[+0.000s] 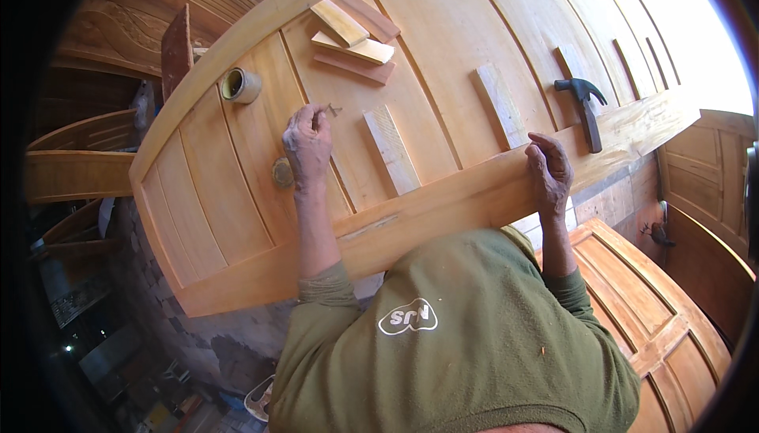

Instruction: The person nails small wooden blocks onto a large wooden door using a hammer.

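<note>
A large pale wooden door panel (427,61) with dark grooves lies in front of me. My left hand (308,147) is over its left half, fingers pinched together. Right at those fingertips are thin nails (334,109); I cannot tell whether they are held or lie on the wood. My right hand (551,168) is at the panel's near edge board (451,200), fingers curled in and thumb against them; what they hold, if anything, is hidden. Beyond it a claw hammer (585,105) with a dark head lies on the wood, its handle reaching the edge board.
Short wooden strips lie about the panel, one (393,151) between my hands, another (500,107) farther right, and a small pile (354,40) at the back. An open tin (241,86) and a round disc (282,172) are at the left. Another panelled door (632,298) stands at lower right.
</note>
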A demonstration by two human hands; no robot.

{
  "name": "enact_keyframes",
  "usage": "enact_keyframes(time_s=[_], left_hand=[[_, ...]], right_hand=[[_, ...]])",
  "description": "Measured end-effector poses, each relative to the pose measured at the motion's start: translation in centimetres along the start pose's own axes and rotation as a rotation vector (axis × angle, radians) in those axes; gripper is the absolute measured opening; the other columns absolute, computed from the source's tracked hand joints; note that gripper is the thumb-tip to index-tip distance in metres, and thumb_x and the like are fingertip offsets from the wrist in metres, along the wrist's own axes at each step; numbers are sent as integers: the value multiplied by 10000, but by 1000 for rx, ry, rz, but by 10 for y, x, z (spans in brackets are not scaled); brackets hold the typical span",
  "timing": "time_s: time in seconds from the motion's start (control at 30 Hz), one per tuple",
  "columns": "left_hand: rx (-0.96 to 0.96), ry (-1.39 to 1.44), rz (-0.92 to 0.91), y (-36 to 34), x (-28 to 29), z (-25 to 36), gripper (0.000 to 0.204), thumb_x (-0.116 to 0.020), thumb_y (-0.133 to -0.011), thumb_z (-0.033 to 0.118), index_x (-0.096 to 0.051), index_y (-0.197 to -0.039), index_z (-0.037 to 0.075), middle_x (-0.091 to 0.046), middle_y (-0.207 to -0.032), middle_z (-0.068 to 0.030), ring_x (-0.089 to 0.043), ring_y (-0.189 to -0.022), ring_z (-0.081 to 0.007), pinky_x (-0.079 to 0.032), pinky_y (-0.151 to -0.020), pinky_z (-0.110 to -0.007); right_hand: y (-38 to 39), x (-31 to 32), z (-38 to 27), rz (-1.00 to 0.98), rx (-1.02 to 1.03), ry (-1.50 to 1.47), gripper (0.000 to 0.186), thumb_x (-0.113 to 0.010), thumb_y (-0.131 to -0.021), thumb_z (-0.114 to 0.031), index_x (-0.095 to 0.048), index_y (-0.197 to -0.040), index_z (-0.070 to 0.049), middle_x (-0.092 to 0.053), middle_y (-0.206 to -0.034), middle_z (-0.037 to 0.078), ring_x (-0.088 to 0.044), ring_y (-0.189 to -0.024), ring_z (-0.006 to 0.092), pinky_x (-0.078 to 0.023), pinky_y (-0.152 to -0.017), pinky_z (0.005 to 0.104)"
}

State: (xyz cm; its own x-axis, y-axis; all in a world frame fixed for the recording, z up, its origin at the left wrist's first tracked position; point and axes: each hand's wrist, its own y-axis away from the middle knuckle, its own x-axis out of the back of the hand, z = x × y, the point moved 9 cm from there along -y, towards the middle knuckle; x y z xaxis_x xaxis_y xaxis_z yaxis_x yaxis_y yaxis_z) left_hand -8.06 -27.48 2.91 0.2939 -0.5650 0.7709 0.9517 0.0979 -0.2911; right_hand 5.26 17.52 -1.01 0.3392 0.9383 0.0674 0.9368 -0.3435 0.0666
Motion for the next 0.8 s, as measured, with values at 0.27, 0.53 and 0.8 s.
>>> enact_keyframes(time_s=[0.27, 0.53, 0.8], left_hand=[[-201, -103, -51, -17, -9, 9, 96, -707, -961, 56, -725, -1046, 17, -737, -970, -190, -713, -925, -377, -574, -823, -469], [-145, -79, 121, -13, 5, -6, 144, -677, -1014, 83, -715, -1146, 40, -741, -981, -145, -723, -875, -286, -580, -799, -409], [182, 427, 67, 45, 9, 26, 173, -626, -1060, 79, -701, -1212, 42, -689, -1030, -58, -651, -896, -161, -553, -829, -334]], right_hand=[[0, 5, 6, 27, -20, -14, 261, -724, -1047, -120, -711, -1293, -33, -677, -1056, -15, -578, -892, 45, -471, -796, 214], [1, 14, 1, 59, -14, -25, 251, -732, -1039, -109, -719, -1278, -34, -708, -1092, 10, -620, -950, 69, -495, -847, 228], [-40, 107, -72, 460, 350, 943, 406, -804, -976, -311, -733, -1301, -78, -712, -1160, 147, -680, -1049, 257, -553, -913, 406]])
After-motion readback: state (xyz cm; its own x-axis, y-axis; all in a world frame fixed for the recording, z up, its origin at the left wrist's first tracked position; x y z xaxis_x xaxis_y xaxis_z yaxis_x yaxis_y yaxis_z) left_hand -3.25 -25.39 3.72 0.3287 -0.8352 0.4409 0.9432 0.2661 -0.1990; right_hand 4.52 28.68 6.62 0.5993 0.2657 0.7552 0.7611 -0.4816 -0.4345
